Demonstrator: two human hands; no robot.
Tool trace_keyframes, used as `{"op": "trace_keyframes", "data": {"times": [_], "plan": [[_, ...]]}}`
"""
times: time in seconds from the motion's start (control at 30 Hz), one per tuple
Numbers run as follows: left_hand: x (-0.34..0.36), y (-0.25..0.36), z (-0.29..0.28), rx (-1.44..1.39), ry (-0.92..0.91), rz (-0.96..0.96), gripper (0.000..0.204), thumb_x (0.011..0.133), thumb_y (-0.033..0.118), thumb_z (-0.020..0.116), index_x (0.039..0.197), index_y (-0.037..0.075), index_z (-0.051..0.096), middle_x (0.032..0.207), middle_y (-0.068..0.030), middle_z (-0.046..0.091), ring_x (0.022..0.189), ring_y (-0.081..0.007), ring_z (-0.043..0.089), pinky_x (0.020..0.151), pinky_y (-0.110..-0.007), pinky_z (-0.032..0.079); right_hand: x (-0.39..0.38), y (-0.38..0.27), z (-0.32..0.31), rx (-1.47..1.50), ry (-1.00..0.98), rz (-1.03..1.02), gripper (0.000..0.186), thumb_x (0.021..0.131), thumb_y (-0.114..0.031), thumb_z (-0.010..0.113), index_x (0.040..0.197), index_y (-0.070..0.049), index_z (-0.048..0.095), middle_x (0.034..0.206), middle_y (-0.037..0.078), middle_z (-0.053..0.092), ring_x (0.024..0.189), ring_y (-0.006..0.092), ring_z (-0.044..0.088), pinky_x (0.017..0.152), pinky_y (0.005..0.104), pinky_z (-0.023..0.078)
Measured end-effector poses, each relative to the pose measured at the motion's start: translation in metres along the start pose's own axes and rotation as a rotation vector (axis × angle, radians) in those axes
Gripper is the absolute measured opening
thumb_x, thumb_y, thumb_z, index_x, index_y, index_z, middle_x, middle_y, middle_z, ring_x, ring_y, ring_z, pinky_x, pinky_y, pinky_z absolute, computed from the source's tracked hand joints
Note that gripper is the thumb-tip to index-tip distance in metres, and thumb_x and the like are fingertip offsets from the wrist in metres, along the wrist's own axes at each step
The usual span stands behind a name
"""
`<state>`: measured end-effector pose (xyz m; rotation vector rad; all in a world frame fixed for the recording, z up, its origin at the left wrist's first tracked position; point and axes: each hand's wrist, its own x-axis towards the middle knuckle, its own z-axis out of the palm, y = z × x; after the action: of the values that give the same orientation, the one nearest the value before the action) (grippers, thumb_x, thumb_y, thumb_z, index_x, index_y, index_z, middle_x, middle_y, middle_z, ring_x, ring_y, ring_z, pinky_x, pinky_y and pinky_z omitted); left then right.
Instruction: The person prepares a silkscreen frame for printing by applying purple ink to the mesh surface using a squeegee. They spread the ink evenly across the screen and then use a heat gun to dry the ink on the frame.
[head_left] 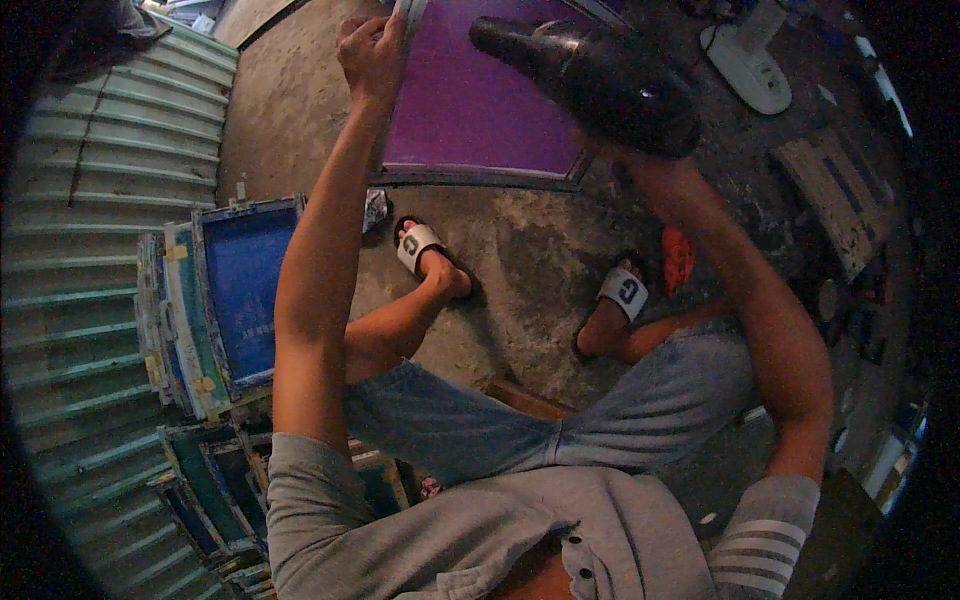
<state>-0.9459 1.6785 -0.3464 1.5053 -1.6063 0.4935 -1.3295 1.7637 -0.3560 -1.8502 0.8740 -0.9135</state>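
My left hand (370, 55) is closed at the upper left edge of a framed purple screen (470, 110), which stands upright or tilted on the floor in front of me. My right hand (650, 175) grips a black hair dryer (630, 95) from below. Its handle and most of those fingers are hidden behind the body. The dryer's narrow nozzle (500, 40) points to the left, across the upper part of the purple mesh, seemingly apart from it.
Several framed screens, one with blue mesh (240, 290), lean by a corrugated metal wall (110, 250) at left. A pale plastic stand base (750, 75) lies far right, near a slatted wooden board (835, 200). Something red (678, 258) is beside my right foot.
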Motion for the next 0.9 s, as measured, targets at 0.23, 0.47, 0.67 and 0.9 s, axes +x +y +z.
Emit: {"op": "trace_keyframes", "data": {"times": [0.23, 0.47, 0.67, 0.9], "plan": [[-0.002, 0.035, -0.007, -0.182, 0.004, -0.237, 0.032, 0.086, 0.031, 0.066, 0.088, -0.001, 0.074, 0.091, -0.0204, 0.069, 0.094, -0.0308, 0.062, 0.083, -0.037, 0.048, 0.003, 0.000, -0.003, -0.050, 0.032, 0.143, 0.037, 0.083, -0.023, 0.075, 0.117, -0.010, 0.066, 0.109, 0.003, 0.068, 0.098, 0.0165, 0.061, 0.087, 0.0344, 0.048], [0.006, -0.007, -0.015, 0.262, -0.113, 0.320, 0.031, 0.086, 0.029, 0.066, 0.090, 0.000, 0.074, 0.088, -0.0181, 0.070, 0.095, -0.0317, 0.062, 0.084, -0.037, 0.048, -0.001, -0.008, 0.003, 0.043, -0.029, 0.181, 0.044, 0.084, -0.024, 0.073, 0.124, -0.011, 0.061, 0.121, 0.008, 0.064, 0.111, 0.0236, 0.060, 0.097, 0.0407, 0.046], [0.003, 0.042, -0.013, -0.142, -0.056, -0.230, 0.032, 0.086, 0.030, 0.066, 0.093, 0.000, 0.074, 0.092, -0.0185, 0.070, 0.098, -0.0320, 0.062, 0.087, -0.038, 0.047, -0.001, 0.008, 0.010, 0.051, -0.070, 0.016, 0.046, 0.078, -0.020, 0.080, 0.119, -0.010, 0.063, 0.117, 0.007, 0.066, 0.112, 0.0199, 0.060, 0.099, 0.0375, 0.046], [0.004, 0.027, -0.016, -0.130, -0.041, -0.249, 0.036, 0.085, 0.033, 0.067, 0.095, 0.000, 0.074, 0.098, -0.0203, 0.069, 0.103, -0.0317, 0.060, 0.091, -0.038, 0.045, -0.010, -0.006, 0.018, 0.163, -0.099, 0.044, 0.047, 0.079, -0.013, 0.077, 0.122, -0.008, 0.060, 0.120, 0.007, 0.064, 0.112, 0.0187, 0.059, 0.100, 0.0357, 0.045]]}}
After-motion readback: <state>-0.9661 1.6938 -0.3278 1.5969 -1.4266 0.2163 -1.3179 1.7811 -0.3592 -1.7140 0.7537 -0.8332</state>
